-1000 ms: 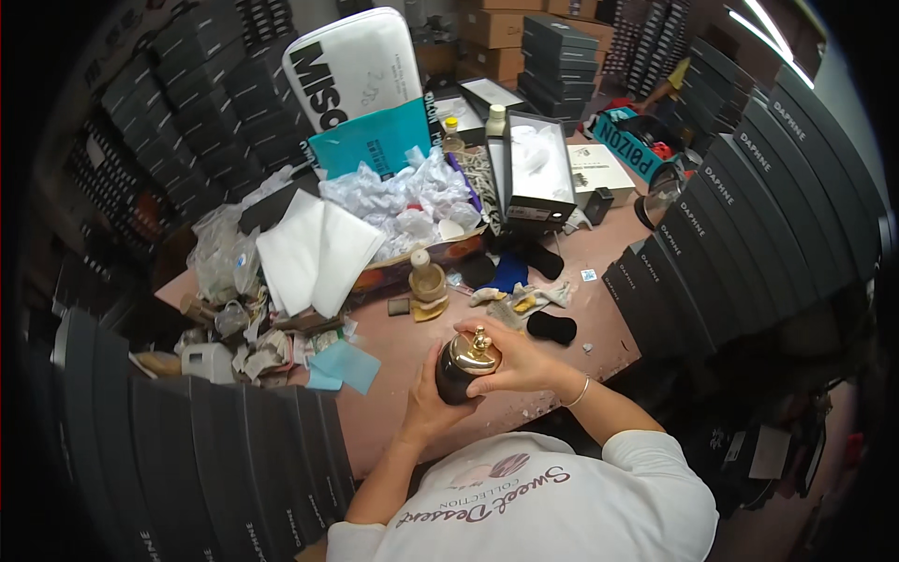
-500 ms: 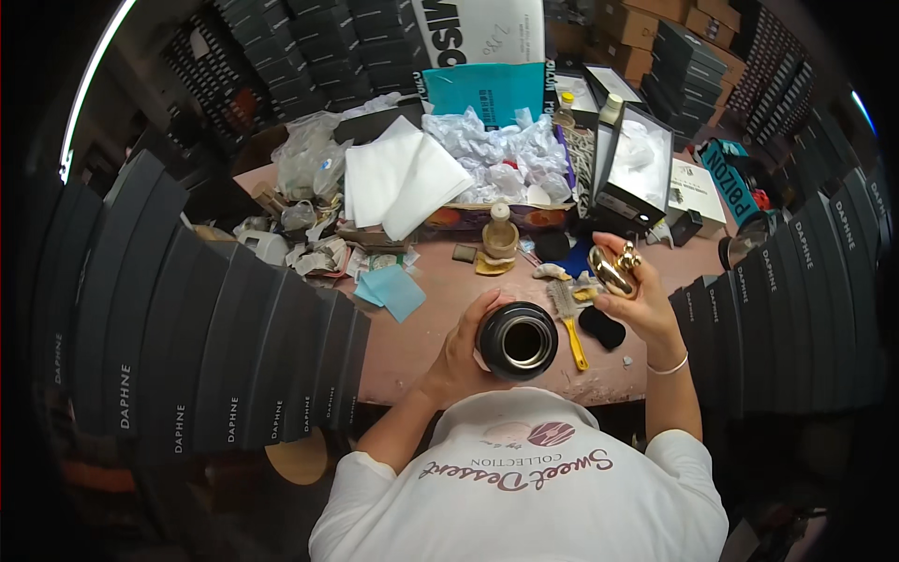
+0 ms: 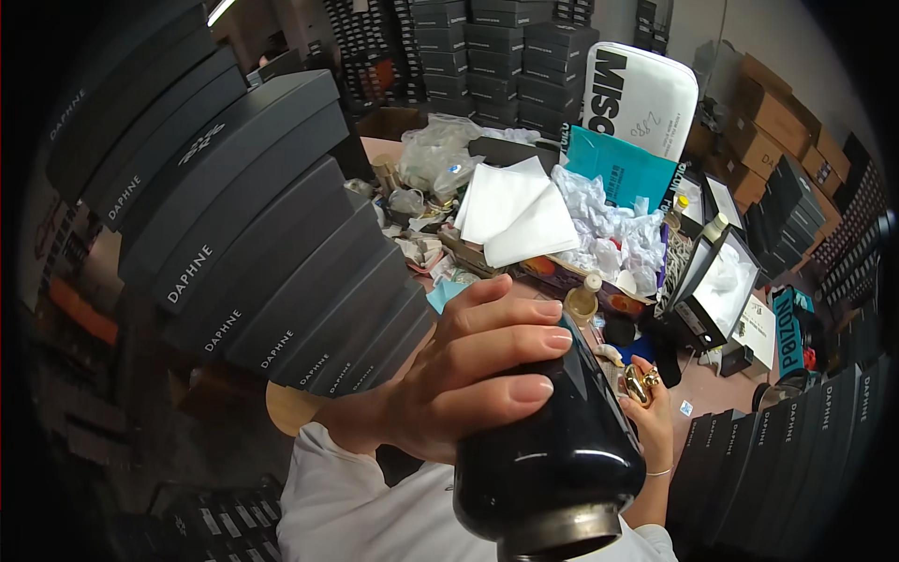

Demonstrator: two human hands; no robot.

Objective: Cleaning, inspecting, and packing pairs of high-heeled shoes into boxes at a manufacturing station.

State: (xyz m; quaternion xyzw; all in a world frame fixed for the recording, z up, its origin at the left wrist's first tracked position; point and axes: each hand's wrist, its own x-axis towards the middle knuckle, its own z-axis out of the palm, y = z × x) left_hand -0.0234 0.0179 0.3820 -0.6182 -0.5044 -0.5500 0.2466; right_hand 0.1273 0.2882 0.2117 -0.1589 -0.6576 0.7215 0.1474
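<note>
Flask of glossy black with silvery metal neck [image 3: 552,450] hung tilted in the foreground, the left hand [image 3: 449,365] wrapped round it, likely for support; the right hand [image 3: 653,419], apart, gripped the rounded gold-coloured metal lid [image 3: 637,387] clear of its mouth.

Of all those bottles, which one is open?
The large black bottle in the left hand: its metal neck is bare, while the gold lid sits in the right hand. The smaller bottles have pale or yellow tops.

Room around me: plain grey wall [image 3: 757,36] at upper right, brown cardboard cartons [image 3: 766,117] piled before it. Straight white tube light [image 3: 221,11] lit, upper left. Pinkish flat-topped worktable [image 3: 702,377] ahead of me.
</note>
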